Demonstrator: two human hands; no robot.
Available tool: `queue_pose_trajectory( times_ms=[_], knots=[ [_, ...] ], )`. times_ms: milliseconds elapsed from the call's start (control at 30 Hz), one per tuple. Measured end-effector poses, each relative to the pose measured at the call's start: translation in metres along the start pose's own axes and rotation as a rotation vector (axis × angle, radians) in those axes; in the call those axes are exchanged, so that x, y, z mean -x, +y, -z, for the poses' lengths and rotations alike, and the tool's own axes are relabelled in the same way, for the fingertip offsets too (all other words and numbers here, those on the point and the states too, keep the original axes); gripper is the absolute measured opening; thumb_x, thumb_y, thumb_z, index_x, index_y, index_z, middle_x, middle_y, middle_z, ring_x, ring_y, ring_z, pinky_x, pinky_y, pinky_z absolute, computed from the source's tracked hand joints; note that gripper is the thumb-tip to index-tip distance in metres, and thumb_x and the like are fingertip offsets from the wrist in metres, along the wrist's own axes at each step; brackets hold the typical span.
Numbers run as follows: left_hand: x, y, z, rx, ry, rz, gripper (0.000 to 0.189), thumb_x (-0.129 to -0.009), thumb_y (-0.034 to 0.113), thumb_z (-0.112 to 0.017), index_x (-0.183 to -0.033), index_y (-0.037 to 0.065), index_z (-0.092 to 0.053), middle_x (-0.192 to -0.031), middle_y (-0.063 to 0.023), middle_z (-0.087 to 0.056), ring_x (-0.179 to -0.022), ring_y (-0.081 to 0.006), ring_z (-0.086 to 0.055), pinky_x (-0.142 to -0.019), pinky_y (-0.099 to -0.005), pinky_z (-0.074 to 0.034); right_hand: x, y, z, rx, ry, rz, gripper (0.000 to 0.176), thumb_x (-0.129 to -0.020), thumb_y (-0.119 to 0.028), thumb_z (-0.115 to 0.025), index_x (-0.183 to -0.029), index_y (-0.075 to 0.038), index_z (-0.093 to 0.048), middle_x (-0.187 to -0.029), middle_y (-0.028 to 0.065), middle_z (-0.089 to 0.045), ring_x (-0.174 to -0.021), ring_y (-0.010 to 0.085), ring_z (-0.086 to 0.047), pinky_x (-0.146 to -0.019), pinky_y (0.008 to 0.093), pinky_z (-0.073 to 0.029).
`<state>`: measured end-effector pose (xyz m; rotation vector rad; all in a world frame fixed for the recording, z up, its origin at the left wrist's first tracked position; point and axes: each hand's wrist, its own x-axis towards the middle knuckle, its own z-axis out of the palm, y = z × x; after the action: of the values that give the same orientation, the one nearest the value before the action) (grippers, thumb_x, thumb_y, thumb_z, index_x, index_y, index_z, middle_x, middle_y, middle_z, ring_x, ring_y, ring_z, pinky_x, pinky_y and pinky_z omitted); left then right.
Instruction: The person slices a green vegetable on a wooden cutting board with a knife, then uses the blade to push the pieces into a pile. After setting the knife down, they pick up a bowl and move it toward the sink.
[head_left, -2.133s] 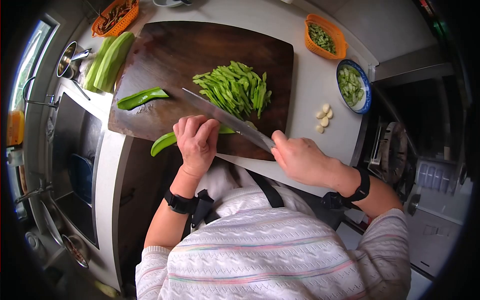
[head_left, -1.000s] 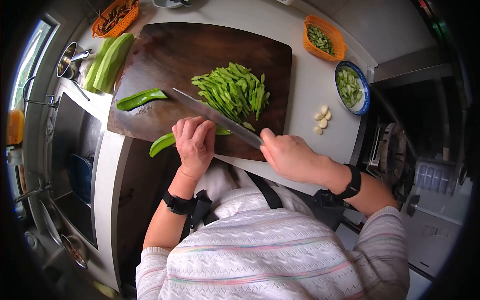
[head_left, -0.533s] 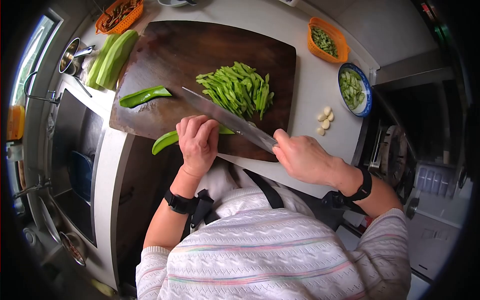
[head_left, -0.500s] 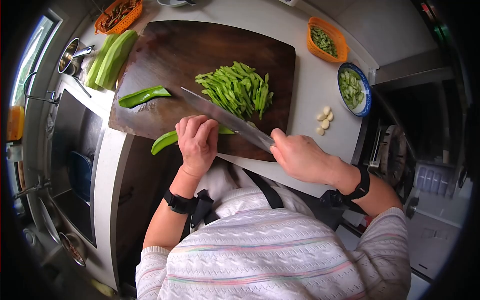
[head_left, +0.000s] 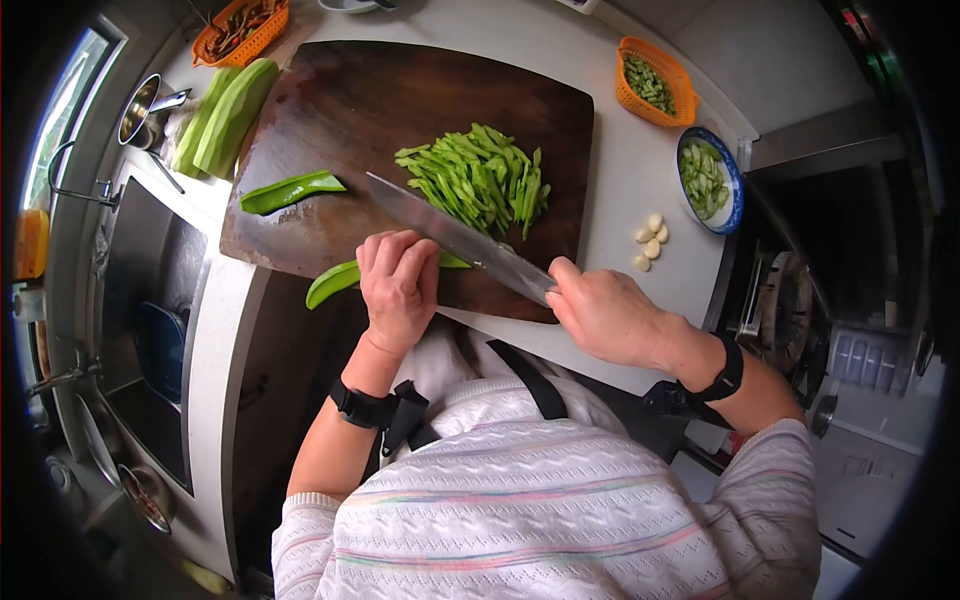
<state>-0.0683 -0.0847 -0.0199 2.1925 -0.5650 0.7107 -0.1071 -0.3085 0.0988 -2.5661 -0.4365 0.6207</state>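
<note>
My left hand (head_left: 400,285) is curled over a long green pepper (head_left: 332,284) at the near edge of the dark wooden board (head_left: 400,90). The pepper sticks out on both sides of my fingers. In my right hand (head_left: 605,312) is the handle of a large knife (head_left: 460,240); its blade slants up and left, beside my left knuckles and across the pepper's right end. Beyond the blade lies a pile of thin green slices (head_left: 475,180). Another pepper piece (head_left: 290,191), opened lengthwise, rests on the board's left part.
Two peeled pale green gourds (head_left: 232,118) lie left of the board, near a sink (head_left: 150,260). On the right are garlic cloves (head_left: 652,242), a blue-rimmed bowl of green slices (head_left: 737,185) and an orange basket (head_left: 683,92). Another orange basket (head_left: 255,43) stands at the back left.
Hardly anything differs. The whole view has shifted very slightly, and the knife and both hands keep nearly the same places over the board.
</note>
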Motion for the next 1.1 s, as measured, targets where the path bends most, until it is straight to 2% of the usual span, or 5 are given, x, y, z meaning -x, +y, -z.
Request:
queue_pose_trajectory(
  times_ms=[233,300,400,800,1100],
  knots=[
    [0.0,-0.001,0.0,-0.025,0.003,-0.009,0.022,-0.068,0.0,-0.071,-0.088,0.007,-0.063,-0.09,-0.0054,-0.058,-0.086,-0.0259,-0.056,-0.075,-0.0366,-0.041,-0.028,-0.001,-0.02,-0.013,0.049,0.038,0.016,-0.093,-0.012,-0.05,-0.089,0.001,-0.041,-0.064,0.0223,-0.059,-0.065,0.0432,-0.061,-0.059,0.0521,-0.048],
    [-0.003,0.001,0.003,-0.025,-0.045,-0.024,0.023,-0.068,0.0,-0.072,-0.088,0.009,-0.064,-0.089,-0.0048,-0.058,-0.087,-0.0258,-0.056,-0.076,-0.0363,-0.04,-0.027,0.0,-0.022,-0.017,0.061,0.022,0.019,-0.093,-0.014,-0.052,-0.09,0.001,-0.041,-0.062,0.0221,-0.057,-0.063,0.043,-0.059,-0.058,0.0511,-0.046],
    [-0.008,0.006,0.012,-0.115,-0.027,-0.004,0.02,-0.07,0.001,-0.073,-0.086,0.009,-0.066,-0.086,-0.0052,-0.058,-0.084,-0.0268,-0.056,-0.074,-0.0361,-0.042,-0.025,-0.001,-0.018,-0.022,0.066,0.02,0.014,-0.092,-0.011,-0.049,-0.09,0.001,-0.042,-0.065,0.0226,-0.061,-0.066,0.0433,-0.062,-0.061,0.0524,-0.049],
    [0.0,0.0,0.005,-0.039,0.002,0.034,0.02,-0.07,0.0,-0.073,-0.086,0.009,-0.067,-0.085,-0.0049,-0.058,-0.081,-0.0264,-0.054,-0.073,-0.0354,-0.043,0.003,0.0,-0.002,-0.009,0.01,-0.009,0.016,-0.094,-0.013,-0.05,-0.09,0.0,-0.04,-0.06,0.0195,-0.058,-0.06,0.0415,-0.061,-0.058,0.0507,-0.048],
    [0.0,0.0,0.004,-0.038,0.001,0.029,0.02,-0.069,0.0,-0.073,-0.086,0.009,-0.066,-0.086,-0.0044,-0.057,-0.083,-0.0258,-0.054,-0.074,-0.0351,-0.042,-0.025,-0.003,-0.018,0.029,0.001,0.016,0.016,-0.093,-0.012,-0.047,-0.093,0.003,-0.042,-0.07,0.024,-0.062,-0.07,0.0448,-0.063,-0.063,0.0522,-0.049]
  ],
)
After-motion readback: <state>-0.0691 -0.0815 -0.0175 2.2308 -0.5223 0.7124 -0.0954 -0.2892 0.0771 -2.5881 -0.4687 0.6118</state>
